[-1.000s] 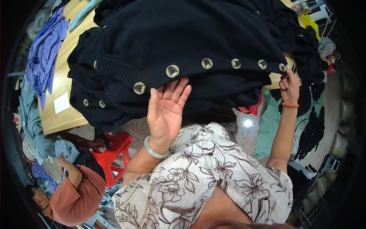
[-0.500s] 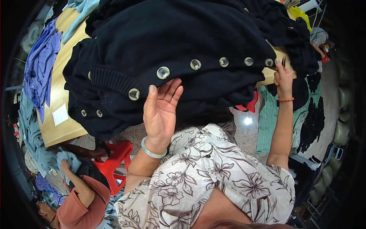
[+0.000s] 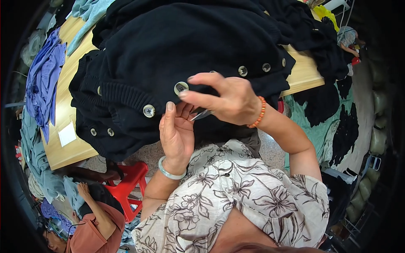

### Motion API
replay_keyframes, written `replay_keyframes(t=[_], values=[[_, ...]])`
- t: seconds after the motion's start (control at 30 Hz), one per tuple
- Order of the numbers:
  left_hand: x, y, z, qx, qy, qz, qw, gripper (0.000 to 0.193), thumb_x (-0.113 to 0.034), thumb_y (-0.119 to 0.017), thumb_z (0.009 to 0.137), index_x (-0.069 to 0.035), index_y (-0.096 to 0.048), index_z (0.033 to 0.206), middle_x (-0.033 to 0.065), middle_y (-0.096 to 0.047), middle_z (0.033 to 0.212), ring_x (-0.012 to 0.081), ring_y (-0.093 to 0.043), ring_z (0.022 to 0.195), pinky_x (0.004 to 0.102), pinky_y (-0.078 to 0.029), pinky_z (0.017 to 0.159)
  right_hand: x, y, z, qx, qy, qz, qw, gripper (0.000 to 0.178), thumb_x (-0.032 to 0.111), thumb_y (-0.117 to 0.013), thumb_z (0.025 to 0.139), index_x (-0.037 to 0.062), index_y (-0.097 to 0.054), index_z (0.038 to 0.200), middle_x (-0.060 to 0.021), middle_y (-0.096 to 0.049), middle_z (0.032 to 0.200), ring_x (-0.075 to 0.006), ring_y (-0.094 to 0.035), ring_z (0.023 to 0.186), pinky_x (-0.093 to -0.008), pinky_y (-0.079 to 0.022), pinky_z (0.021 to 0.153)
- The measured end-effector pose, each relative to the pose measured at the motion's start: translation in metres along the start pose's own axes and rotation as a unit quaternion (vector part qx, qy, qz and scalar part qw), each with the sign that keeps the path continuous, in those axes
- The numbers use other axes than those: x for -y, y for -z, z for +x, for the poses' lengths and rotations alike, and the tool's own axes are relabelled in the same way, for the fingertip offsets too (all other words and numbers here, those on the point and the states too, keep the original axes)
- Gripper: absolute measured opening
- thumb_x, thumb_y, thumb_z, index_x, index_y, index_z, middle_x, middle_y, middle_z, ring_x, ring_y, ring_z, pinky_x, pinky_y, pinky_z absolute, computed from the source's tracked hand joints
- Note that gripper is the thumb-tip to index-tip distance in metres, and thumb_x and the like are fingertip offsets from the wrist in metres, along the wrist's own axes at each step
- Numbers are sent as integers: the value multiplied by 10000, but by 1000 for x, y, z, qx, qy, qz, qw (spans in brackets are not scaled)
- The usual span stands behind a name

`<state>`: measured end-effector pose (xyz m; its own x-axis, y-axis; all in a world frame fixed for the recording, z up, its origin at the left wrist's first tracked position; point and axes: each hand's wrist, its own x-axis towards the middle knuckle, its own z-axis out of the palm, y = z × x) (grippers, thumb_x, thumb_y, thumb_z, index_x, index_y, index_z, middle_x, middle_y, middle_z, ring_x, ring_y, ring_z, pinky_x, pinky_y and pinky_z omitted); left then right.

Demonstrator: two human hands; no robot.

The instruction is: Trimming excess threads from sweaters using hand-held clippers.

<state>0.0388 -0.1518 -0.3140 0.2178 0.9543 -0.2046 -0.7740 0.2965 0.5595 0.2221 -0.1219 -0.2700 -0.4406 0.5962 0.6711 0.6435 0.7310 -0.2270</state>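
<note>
A black knit cardigan (image 3: 177, 46) with large marbled buttons along its edge lies spread before me on the table. My left hand (image 3: 175, 139) is palm up at its near edge, thumb apart, with the fingertips tucked under the fabric. Just above it, my right hand (image 3: 230, 99) holds thread snips (image 3: 202, 114), whose pointed silver blade shows below the palm. The thumb and index finger of that hand are parted beside a button (image 3: 181, 88). Another button (image 3: 149, 111) sits to the left, by the ribbed band.
More black knitwear (image 3: 303, 29) covers the wooden table (image 3: 63, 156) at the back right. Purple garments (image 3: 44, 80) and a white paper (image 3: 67, 136) are at left. A red stool (image 3: 128, 189) stands below the table's left corner, near a seated co-worker (image 3: 95, 230). Green cloth (image 3: 314, 139) lies at right.
My right hand has come from the cardigan's far right end to the button above my left hand, bringing the snips. The right end of the button edge has dropped from its grip.
</note>
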Motion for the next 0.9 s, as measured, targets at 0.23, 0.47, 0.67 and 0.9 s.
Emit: replay_keyframes(t=[0.23,0.47,0.67,0.9], values=[[-3,3,0,-1,23,16,1000,387,-313,-435,1069,-11,-605,1242,119,-679,1208,215,-627,1125,402,-479,990,-8,-14,11,11,60,12,998,285,28,-726,717,56,-713,1000,-47,-711,890,-124,-630,566,-254,-487,477],[-6,6,-4,7,42,7,999,385,-288,-472,1061,16,-588,1268,196,-641,1256,301,-626,1170,408,-506,1008,-7,-10,2,-30,-138,123,982,326,-178,-629,668,8,-641,935,-97,-670,875,-178,-650,645,-236,-475,498],[-7,5,-4,-7,41,20,999,392,-301,-474,1059,13,-586,1266,200,-643,1246,312,-633,1159,404,-516,995,-8,-1,-12,-46,-288,211,933,68,-8,-689,900,1,-638,944,-17,-631,857,-35,-508,674,-185,-409,600],[-8,5,0,4,25,34,999,415,-323,-448,1066,8,-572,1284,198,-646,1240,310,-632,1159,400,-515,997,-6,18,-24,-33,-322,190,927,120,43,-756,864,15,-640,850,2,-618,830,-19,-492,620,-174,-390,555]])
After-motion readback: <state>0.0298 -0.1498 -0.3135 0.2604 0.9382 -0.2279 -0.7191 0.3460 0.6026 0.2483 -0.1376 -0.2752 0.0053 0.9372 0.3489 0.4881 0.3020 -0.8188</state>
